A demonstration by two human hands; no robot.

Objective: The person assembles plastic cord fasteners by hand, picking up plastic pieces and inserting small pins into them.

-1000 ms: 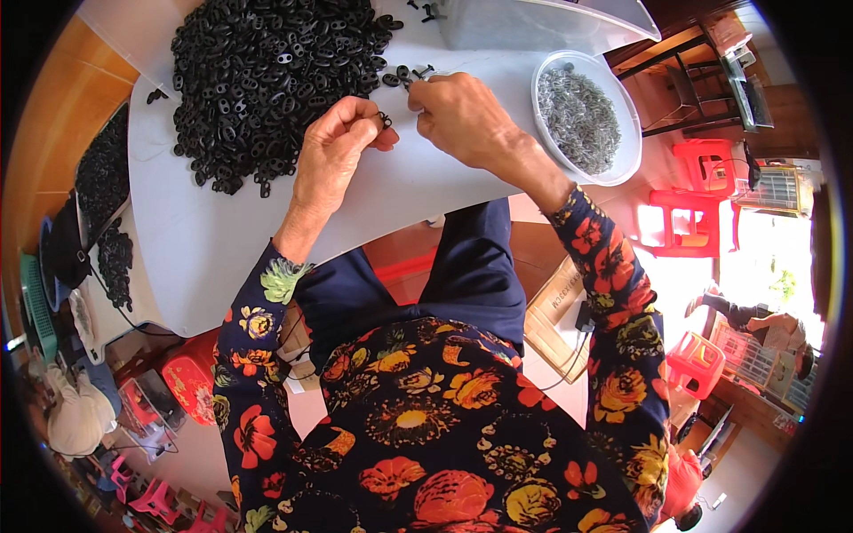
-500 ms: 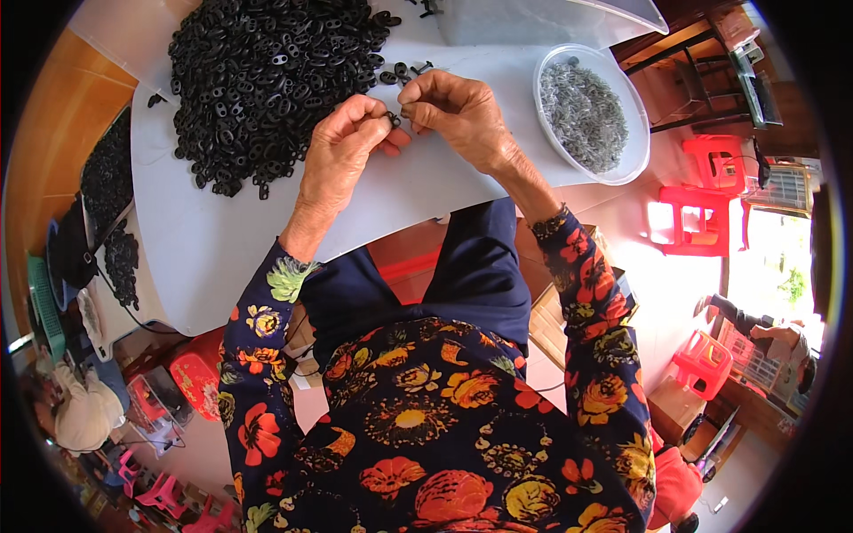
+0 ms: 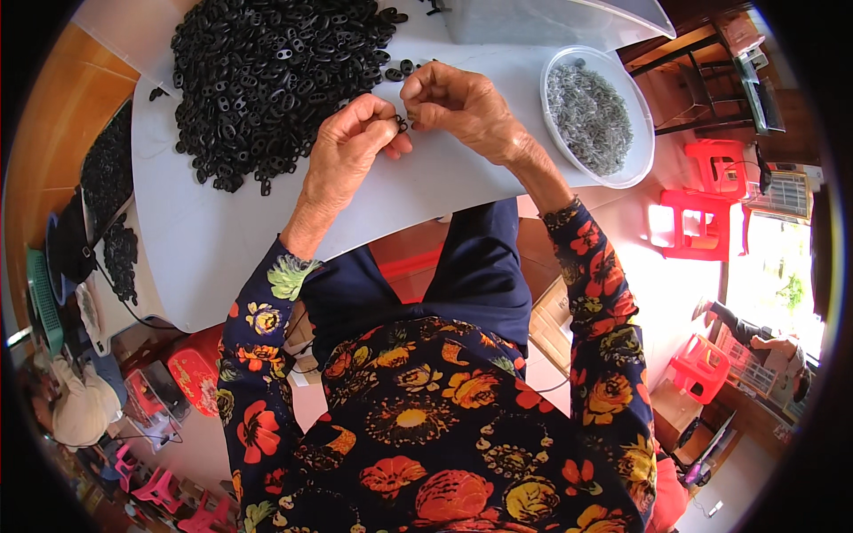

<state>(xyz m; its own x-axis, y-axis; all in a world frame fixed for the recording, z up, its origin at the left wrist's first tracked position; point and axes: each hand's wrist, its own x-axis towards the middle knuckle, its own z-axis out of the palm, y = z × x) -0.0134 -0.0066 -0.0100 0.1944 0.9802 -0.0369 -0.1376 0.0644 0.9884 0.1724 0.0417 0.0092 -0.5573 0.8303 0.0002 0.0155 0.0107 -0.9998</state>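
Note:
My left hand (image 3: 348, 147) is closed in a pinch over the grey-white table. Between its thumb and forefinger is a small black two-hole piece (image 3: 402, 125). Close beside it, my right hand (image 3: 464, 111) has thumb and fingers pinched together, their tips at the piece. Whatever those tips hold is too small to make out. Behind my left hand rises a large heap of black two-hole pieces (image 3: 267, 80). A few loose black pieces (image 3: 394, 74) lie between the heap and my right hand, which partly hides them.
To the right, a clear round tub (image 3: 646, 147) holds many small transparent parts (image 3: 591, 115). A translucent bin (image 3: 551, 25) stands at the back. More black pieces (image 3: 120, 258) lie on another surface at the left. Red stools (image 3: 697, 222) stand on the floor, and people are farther off.
My right hand has shifted slightly up and its wrist to the right, covering some loose pieces. My left hand keeps the black piece, nearly still.

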